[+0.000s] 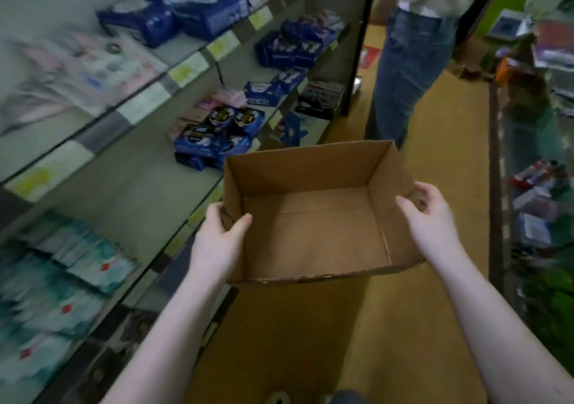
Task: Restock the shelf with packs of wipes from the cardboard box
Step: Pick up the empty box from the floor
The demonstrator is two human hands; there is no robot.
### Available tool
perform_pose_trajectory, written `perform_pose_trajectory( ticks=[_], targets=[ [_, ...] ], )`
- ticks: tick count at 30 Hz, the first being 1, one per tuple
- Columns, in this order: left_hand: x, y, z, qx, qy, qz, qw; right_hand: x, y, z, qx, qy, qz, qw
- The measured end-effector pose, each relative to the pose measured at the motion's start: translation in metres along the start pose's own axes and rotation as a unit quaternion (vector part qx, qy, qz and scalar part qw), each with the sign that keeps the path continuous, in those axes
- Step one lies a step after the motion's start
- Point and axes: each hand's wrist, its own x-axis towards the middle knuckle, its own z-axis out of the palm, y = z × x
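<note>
I hold an open brown cardboard box [310, 236] out in front of me above the aisle floor; nothing lies inside it. My left hand [222, 226] grips its left wall, thumb inside. My right hand [425, 208] grips the right wall at a handle cut-out. On the left stands the shelf unit [146, 99]. Teal and white packs of wipes [71, 273] lie in blurred rows on its lower left shelf.
Dark blue packs [217, 136] and pink packs fill the upper and middle shelves. A person in jeans [403, 62] stands in the aisle just beyond the box. Another display with mixed goods [540, 186] lines the right side. The floor [310, 341] is yellowish.
</note>
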Motion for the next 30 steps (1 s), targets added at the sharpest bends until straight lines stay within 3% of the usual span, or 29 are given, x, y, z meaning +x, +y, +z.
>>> perform_pose_trajectory(
  ticks=[8,13,18,30],
  targets=[
    [0.009,-0.037,0.036,-0.028,0.036,-0.160,0.986,0.066,0.010,0.057,-0.050,-0.141,-0.015,0.989],
    [0.026,-0.076,0.076,-0.080,0.095,-0.271,0.955,0.123,0.028,0.116,-0.101,-0.239,-0.055,0.964],
    [0.041,-0.145,0.093,-0.129,0.148,-0.333,0.922,0.151,0.067,0.197,-0.144,-0.326,-0.095,0.929],
    [0.136,-0.324,0.116,-0.101,0.147,-0.382,0.907,0.179,0.171,0.403,-0.141,-0.394,-0.056,0.907]
  ],
)
